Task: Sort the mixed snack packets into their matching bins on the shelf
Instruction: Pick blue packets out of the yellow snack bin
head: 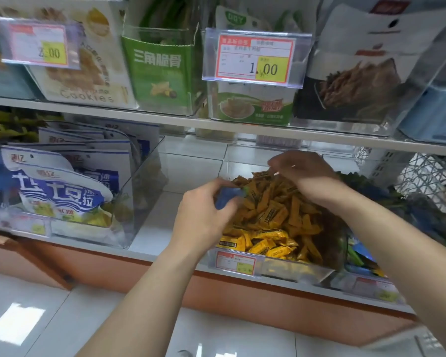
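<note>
Down on the lower shelf (152, 228), near its front edge, a clear bin (307, 273) holds heaped yellow packets (271, 217). The left hand (204, 212) grips a blue packet (228, 199), mostly hidden by its fingers, over the heap's left side. The right hand (301, 173) curls over the heap's back; blur hides whether it pinches anything.
</note>
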